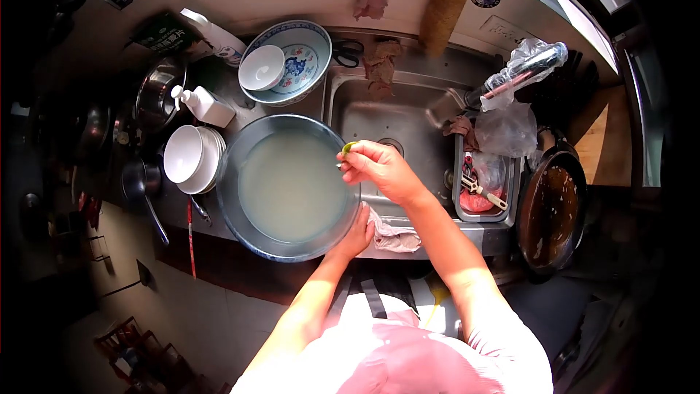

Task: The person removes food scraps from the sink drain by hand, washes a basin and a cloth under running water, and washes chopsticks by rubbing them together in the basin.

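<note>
A large basin (230, 208) of cloudy, pale liquid (292, 186) stands left of the sink. Over its right rim, my right hand (379, 169) is closed in a pinch on a small green piece (349, 147), whose exact kind I cannot make out. Lower down, my left hand (354, 236) holds the basin's near right side, its fingers partly hidden against the wall. Right beside those fingers, a crumpled pale cloth (394, 238) lies on the sink's front edge.
White bowls (185, 157), a pump bottle (210, 107) and a ladle (152, 208) are left of the basin. Behind it sits a patterned bowl (312, 47) with a small bowl inside. The metal sink (364, 120), a tub of utensils (459, 201) and a dirty wok (552, 211) lie rightward.
</note>
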`<state>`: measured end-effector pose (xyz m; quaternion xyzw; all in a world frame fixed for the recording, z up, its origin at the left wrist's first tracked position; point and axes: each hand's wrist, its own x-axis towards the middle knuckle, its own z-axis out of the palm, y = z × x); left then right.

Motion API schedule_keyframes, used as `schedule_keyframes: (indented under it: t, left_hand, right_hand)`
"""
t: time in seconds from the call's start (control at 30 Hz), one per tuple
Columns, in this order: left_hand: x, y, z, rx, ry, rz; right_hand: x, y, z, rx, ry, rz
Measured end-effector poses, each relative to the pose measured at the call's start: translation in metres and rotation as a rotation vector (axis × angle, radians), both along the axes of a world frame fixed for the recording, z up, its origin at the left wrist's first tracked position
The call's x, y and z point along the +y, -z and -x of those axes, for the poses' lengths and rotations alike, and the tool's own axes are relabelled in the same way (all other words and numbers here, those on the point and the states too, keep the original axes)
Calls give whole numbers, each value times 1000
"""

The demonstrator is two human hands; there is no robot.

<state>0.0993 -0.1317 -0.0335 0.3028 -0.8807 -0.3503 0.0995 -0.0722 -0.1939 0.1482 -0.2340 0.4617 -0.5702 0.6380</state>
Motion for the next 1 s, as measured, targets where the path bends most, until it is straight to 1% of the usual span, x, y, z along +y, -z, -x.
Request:
schedule_keyframes:
  t: [0.07, 0.13, 0.17, 0.2, 0.23, 0.27, 0.33, 0.37, 0.43, 0.5, 0.53, 0.57, 0.6, 0.63, 0.67, 0.7, 0.77, 0.8, 0.87, 0.9, 0.93, 1.0]
  left_hand:
    - [-2, -2, 0, -51, 21, -117]
    - [-4, -6, 1, -72, 34, -131]
    - [-2, -3, 5, 93, -17, -125]
    - [0, 2, 6, 257, -68, -121]
    - [3, 6, 4, 245, -56, -154]
    - [6, 15, 2, 243, -60, -161]
    - [0, 28, 3, 143, 65, -409]
    - [-5, 11, 7, 40, 154, -542]
    - [-6, 15, 6, 28, 163, -535]
    - [-2, 30, 4, 16, 167, -535]
    - [-1, 37, 3, -25, 168, -488]
    - [2, 49, 3, -66, 168, -440]
    - [8, 65, 3, -64, 161, -443]
    - [15, 79, 1, 14, 161, -600]
    - [13, 74, 2, 93, 163, -753]
    - [12, 69, 4, 96, 162, -750]
    - [12, 58, 8, 380, -43, -338]
    - [9, 54, 9, 381, -50, -340]
    - [5, 51, 8, 310, -21, -140]
    - [6, 51, 6, 310, -24, -142]
    - [6, 50, 5, 311, -30, -123]
    - [7, 47, 5, 320, -22, -105]
  right_hand:
    - [-16, 14, -24, 228, -166, -20]
    - [-29, 22, -43, 199, -236, -94]
    - [-36, 28, -49, 204, -241, -91]
    - [-41, 36, -55, 499, -250, -57]
    - [-44, 47, -61, 791, -256, -22]
    - [-46, 64, -68, 788, -262, -28]
    - [-52, 89, -80, 1385, -382, 106]
    - [-53, 90, -87, 1388, -387, 97]
    - [-53, 95, -91, 1391, -348, 95]
    - [-50, 95, -93, 1390, -318, 90]
    - [-49, 95, -90, 1391, -299, 68]
    - [-49, 94, -89, 1394, -279, 47]
    - [-51, 95, -90, 1393, -288, 50]
    - [-52, 97, -90, 1419, -485, -51]
    - [-54, 97, -90, 1437, -679, -154]
    - [-54, 97, -91, 1440, -679, -151]
    - [-53, 93, -93, 1511, -582, -160]
    - [-52, 89, -91, 1511, -591, -158]
    - [-49, 80, -82, 1479, -489, 45]
    - [-45, 86, -84, 1559, -353, 110]
    - [-46, 94, -84, 1560, -354, 110]
    - [-51, 94, -82, 1591, -584, 10]
